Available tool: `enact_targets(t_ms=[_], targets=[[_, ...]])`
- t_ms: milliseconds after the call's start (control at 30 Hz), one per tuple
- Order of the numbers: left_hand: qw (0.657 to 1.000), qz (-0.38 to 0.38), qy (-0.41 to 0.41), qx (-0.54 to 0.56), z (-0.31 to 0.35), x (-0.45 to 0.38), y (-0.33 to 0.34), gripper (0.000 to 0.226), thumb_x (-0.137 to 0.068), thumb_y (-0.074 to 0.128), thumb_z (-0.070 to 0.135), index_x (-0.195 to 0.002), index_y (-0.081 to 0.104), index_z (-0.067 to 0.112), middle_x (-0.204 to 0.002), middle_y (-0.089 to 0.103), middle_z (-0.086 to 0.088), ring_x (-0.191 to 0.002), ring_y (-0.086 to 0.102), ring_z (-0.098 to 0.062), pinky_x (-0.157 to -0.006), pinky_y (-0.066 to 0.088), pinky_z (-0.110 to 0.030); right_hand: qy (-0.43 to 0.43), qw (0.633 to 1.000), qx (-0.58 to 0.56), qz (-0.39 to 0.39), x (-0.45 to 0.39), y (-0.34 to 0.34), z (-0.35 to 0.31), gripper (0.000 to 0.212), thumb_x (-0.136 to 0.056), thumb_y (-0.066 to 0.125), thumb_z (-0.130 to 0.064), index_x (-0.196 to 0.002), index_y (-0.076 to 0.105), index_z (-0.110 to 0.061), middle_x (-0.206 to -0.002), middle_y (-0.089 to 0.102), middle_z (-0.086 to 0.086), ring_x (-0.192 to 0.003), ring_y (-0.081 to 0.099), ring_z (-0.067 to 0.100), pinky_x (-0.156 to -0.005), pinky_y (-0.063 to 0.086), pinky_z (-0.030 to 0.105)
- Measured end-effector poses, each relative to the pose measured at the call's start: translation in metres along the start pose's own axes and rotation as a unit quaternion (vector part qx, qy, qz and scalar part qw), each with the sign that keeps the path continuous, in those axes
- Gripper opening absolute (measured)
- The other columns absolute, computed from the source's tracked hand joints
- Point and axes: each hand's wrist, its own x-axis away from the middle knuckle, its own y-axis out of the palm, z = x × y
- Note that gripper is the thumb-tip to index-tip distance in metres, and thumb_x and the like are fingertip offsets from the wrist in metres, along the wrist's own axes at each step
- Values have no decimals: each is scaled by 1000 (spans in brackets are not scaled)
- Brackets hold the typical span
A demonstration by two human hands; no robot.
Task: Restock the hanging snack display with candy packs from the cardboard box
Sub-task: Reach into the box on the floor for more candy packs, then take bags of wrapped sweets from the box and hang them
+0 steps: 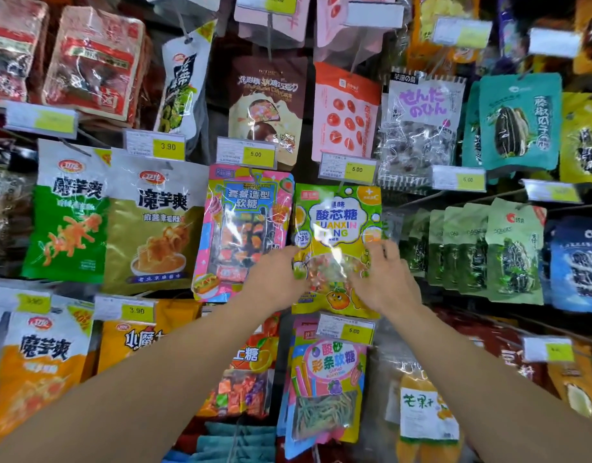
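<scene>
We're holding the yellow-green candy pack (336, 228) w/ both hands, mid-display, just right of the pink gummy pack (244, 228). Left hand (277, 279) is gripping its lower left edge, fingers curled round it; right hand (385, 282) is gripping the lower right edge, fingertips on the front. The pack's top is sitting just under a 5.00 price tag (348, 168).

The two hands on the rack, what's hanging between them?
In the head view, the yellow-green sour candy pack hangs between the left hand and right hand; both hold its lower edges.
</scene>
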Motion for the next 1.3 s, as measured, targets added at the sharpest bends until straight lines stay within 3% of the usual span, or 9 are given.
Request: enact_targets(t_ms=[167,267,400,567,733,900,1100,1233,1300], targets=[[999,11,33,39,-12,37,-13,57,-89,64,26,-142,47,15,-129,61,-14,-113,58,-31,-90,44,-31,-19,998,46,28,47,-1,-21,61,-91,57,-47,-143,41,-20,-150,32,7,-129,39,36,-103,42,45],[997,7,34,70,-28,68,-17,53,-88,64,25,-138,51,16,-134,60,-9,-118,58,-28,-95,44,-32,-4,999,45,-5,84,2,-34,68,-87,61,-45,-146,38,-20,-153,29,6,-133,35,36,-109,36,43],[992,-24,4,126,-54,120,-13,47,-86,67,29,-131,59,18,-127,65,-7,-114,62,-27,-93,50,-38,-2,998,38,-44,146,17,-56,67,-86,55,-48,-144,43,-17,-149,36,8,-131,39,36,-107,38,44],[992,-63,-46,104,-83,196,-5,41,-87,66,31,-127,63,20,-122,68,-3,-111,62,-23,-87,42,-26,5,993,14,-113,233,43,-80,65,-85,66,-40,-141,46,-15,-144,43,12,-133,41,36,-106,38,43],[974,-138,-129,125,-116,287,5,48,-90,66,30,-135,56,16,-134,61,-4,-120,59,-24,-99,46,-34,9,980,-30,-195,322,64,-103,64,-83,65,-42,-137,50,-11,-134,48,12,-124,46,37,-104,37,40],[954,-181,-205,124,-146,392,5,41,-89,67,22,-128,61,12,-127,64,-4,-115,61,-24,-93,44,-29,27,951,-65,-301,420,92,-114,65,-85,62,-42,-140,45,-12,-137,46,9,-126,44,35,-108,38,40],[917,-244,-300,95,-188,508,-2,44,-84,61,38,-122,65,15,-114,70,-9,-99,67,-28,-85,47,-31,45,898,-89,-428,536,129,-139,63,-83,66,-41,-137,48,-12,-136,48,11,-125,46,35,-104,39,40],[881,-278,-367,110,-227,566,3,41,-92,64,28,-131,58,19,-129,63,-6,-108,63,-26,-90,47,-31,54,865,-92,-490,591,159,-163,61,-84,65,-39,-137,47,-13,-135,48,7,-128,43,31,-105,37,39],[866,-292,-392,105,-249,590,7,43,-91,64,29,-132,58,22,-130,62,2,-110,62,-19,-89,42,-21,63,847,-93,-520,613,175,-174,61,-87,63,-37,-140,45,-14,-139,45,6,-130,41,31,-106,38,38]])
